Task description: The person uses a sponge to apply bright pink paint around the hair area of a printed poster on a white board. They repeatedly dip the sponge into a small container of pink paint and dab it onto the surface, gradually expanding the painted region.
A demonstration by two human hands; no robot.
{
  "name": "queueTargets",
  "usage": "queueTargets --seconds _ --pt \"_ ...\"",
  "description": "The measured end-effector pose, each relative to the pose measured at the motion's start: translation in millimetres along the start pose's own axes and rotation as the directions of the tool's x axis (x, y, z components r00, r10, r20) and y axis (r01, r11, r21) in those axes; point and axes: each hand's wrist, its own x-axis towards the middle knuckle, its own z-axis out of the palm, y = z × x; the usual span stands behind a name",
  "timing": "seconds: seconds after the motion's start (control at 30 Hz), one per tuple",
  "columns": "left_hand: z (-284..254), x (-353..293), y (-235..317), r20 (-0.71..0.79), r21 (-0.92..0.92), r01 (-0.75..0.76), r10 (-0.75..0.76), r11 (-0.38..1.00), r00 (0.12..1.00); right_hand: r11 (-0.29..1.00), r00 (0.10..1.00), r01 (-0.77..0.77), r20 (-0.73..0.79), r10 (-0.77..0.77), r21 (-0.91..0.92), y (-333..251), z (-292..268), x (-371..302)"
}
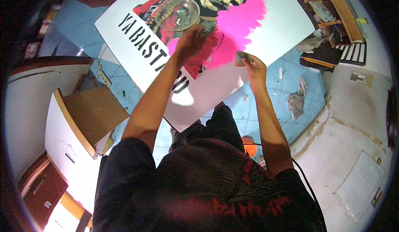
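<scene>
A large white painted board (286,24) lies tilted on the blue tiled floor in front of me, with a figure in red, a pink patch and black letters on it. My left hand (189,41) holds a clear glass bowl (177,13) over the red part of the picture. My right hand (251,63) grips a small greyish sponge-like pad (240,58) at the lower edge of the pink patch.
A white cabinet with a brown cardboard sheet (93,111) stands at my left. Crumpled rags (296,101) lie on the tiles at right. A wooden shelf (332,7) is at the far right, an orange object (249,145) by my legs, and paper sheets (359,184) on the concrete.
</scene>
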Motion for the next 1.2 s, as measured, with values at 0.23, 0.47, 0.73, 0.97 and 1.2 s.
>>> queueTargets --seconds 0.23,0.47,0.73,0.97,1.2 --pt "-111 -182 101 -0.187 -0.261 0.547 -0.597 0.796 0.78 0.731 0.869 0.491 0.324 -0.374 -0.474 -33 102 33" --pt "-142 -368 186 -0.063 -0.163 0.773 -0.789 0.613 0.612 0.639 0.8 0.596 0.426 -0.422 -0.486 7 178 73" --pt "-125 -479 249 -0.063 -0.156 0.936 -0.949 0.315 0.309 0.509 0.844 0.535 0.448 -0.295 -0.674 39 197 103" --pt "-115 -507 261 -0.046 -0.143 0.951 -0.961 0.275 0.271 0.571 0.868 0.48 0.453 -0.203 -0.666 40 200 111" --pt "-116 -507 249 -0.069 -0.153 0.943 -0.955 0.296 0.288 0.901 0.886 -0.432 0.204 0.417 0.035 58 156 123"
